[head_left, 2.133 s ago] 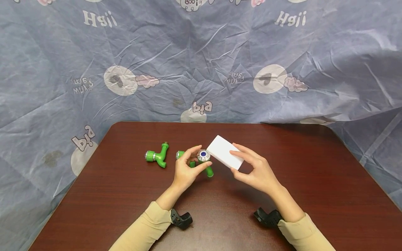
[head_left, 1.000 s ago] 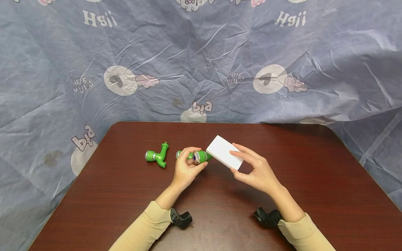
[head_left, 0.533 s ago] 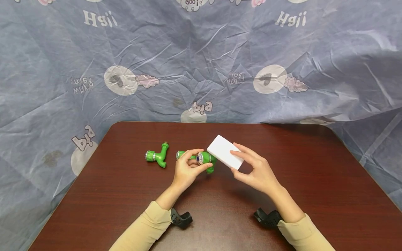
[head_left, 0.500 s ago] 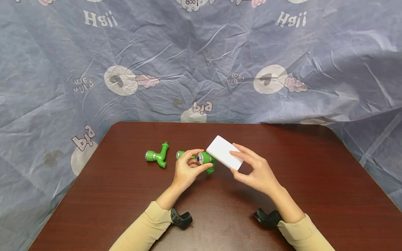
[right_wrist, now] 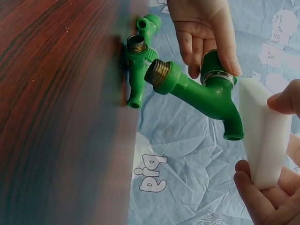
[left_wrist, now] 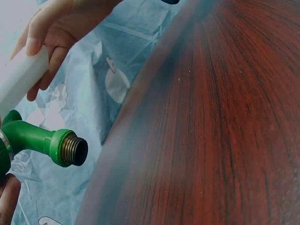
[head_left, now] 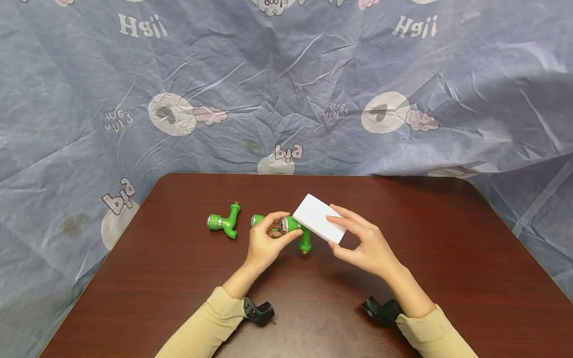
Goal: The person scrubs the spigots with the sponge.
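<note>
My left hand (head_left: 290, 224) grips a green plastic faucet (head_left: 301, 233) by its silver-ringed knob, a little above the dark red table (head_left: 425, 223). The spout points down toward me. My right hand (head_left: 332, 232) pinches a white sponge block (head_left: 319, 217) between thumb and fingers, its edge against the faucet. In the right wrist view the held faucet (right_wrist: 201, 91) shows its brass threaded end, with the sponge (right_wrist: 265, 136) beside its spout. The left wrist view shows the threaded end (left_wrist: 70, 149) and the sponge (left_wrist: 18, 77).
A second green faucet (head_left: 224, 224) lies on the table to the left. A third (head_left: 256, 219) is partly hidden behind my left hand. A wrinkled blue printed cloth (head_left: 286, 89) hangs behind the table. Black wrist mounts (head_left: 257, 312) sit near both sleeves.
My left hand has turned the faucet: its knob faced up, then sideways, and now the spout hangs down. The sponge has stayed against it, shifting slightly left.
</note>
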The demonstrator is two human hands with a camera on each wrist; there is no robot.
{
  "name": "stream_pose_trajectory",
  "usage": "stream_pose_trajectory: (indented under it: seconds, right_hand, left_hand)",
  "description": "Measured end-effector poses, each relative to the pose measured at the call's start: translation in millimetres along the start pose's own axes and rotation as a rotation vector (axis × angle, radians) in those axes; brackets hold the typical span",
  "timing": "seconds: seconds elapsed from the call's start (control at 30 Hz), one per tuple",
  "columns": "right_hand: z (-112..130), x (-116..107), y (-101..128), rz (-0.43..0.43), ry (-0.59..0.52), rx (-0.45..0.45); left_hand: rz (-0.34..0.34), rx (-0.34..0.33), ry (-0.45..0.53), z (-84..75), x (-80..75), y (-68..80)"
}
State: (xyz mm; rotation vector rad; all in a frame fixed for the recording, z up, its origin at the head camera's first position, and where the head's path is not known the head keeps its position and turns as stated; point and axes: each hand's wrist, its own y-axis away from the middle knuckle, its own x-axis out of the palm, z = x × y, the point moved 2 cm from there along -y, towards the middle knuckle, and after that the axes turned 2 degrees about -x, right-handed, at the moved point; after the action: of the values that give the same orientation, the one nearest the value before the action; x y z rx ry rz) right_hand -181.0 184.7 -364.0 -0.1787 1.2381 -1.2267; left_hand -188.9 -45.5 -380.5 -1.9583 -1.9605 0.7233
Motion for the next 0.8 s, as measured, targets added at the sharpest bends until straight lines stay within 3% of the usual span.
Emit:
stream_pose_trajectory:
  seconds: [0.27,0.5,0.7,0.8]
  right_hand:
    - [-1.2,-0.8,0.3,0.0,0.015,0.012]
    - [-3.4,-0.4,1.6,0.004,0.029,0.033]
    - [-4.2,-1.1,1.6,0.005,0.051,0.041]
    - [-5.1,-1.7,1.3,-0.006,0.063,0.035]
  left_hand:
    - [-0.002,-0.181,0.148,3.3,-1.3,-1.7]
    - [0.043,-0.195,0.244,6.7,-0.8,-2.7]
    - [0.107,-0.296,0.307,9.2,0.0,-2.6]
    - [0.15,-0.311,0.32,7.8,0.5,-2.4]
